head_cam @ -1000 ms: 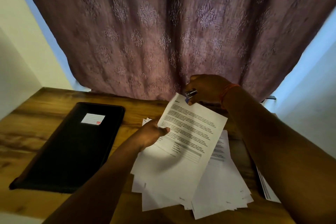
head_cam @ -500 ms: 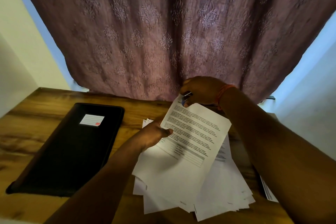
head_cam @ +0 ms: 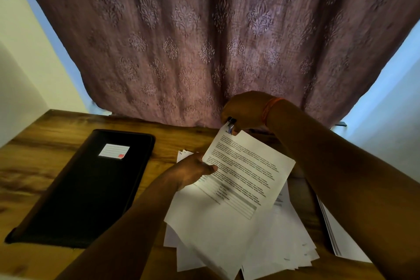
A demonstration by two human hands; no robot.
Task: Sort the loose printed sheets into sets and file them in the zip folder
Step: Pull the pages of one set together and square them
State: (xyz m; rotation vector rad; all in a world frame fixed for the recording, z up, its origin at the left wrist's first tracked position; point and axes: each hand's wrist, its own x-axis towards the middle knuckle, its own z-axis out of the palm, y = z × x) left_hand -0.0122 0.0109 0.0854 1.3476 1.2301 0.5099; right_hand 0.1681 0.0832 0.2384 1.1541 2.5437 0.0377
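My left hand (head_cam: 193,171) grips the left edge of a set of printed sheets (head_cam: 241,179), held tilted above the table. My right hand (head_cam: 246,111) is closed around a small stapler (head_cam: 230,126), whose jaws sit on the top corner of that set. A loose pile of white sheets (head_cam: 279,243) lies fanned out on the table beneath. The black zip folder (head_cam: 86,188), with a white label on its cover, lies shut to the left of the pile.
The wooden table (head_cam: 41,143) stands against a mauve patterned curtain (head_cam: 204,41). Another stack of sheets (head_cam: 341,241) lies at the right, partly under my right forearm. Pale walls close in on both sides.
The stapler in my right hand has come down onto the top corner of the held set. My left hand keeps its hold on the sheets.
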